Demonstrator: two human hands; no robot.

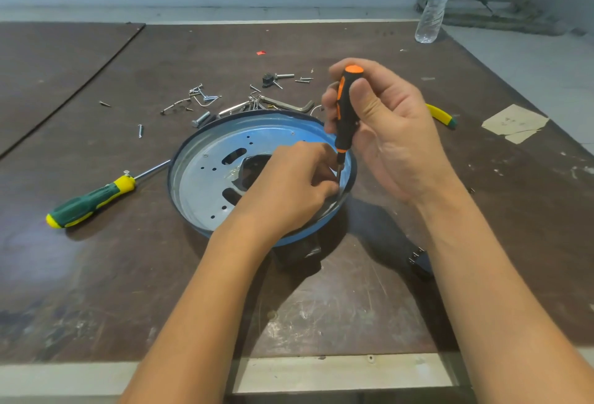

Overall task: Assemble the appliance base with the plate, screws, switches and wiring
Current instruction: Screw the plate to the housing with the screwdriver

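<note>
The round blue appliance base (189, 159) lies on the table, with a silvery perforated plate (205, 178) inside it. My right hand (385, 133) grips an orange-and-black screwdriver (345, 114) upright, its tip down at the base's right inner side. My left hand (289, 185) reaches into the base and pinches at the screwdriver's tip; what it pinches is hidden by the fingers. Loose screws (202, 95) lie scattered behind the base.
A green-and-yellow screwdriver (90, 201) lies left of the base. Hex keys and bolts (289, 104) sit behind it, a yellow-green handle (440, 116) to the right. A water bottle (435, 1) stands at the far right, paper scraps (514, 122) beside the table's edge. A black plug (421, 262) lies under my right forearm.
</note>
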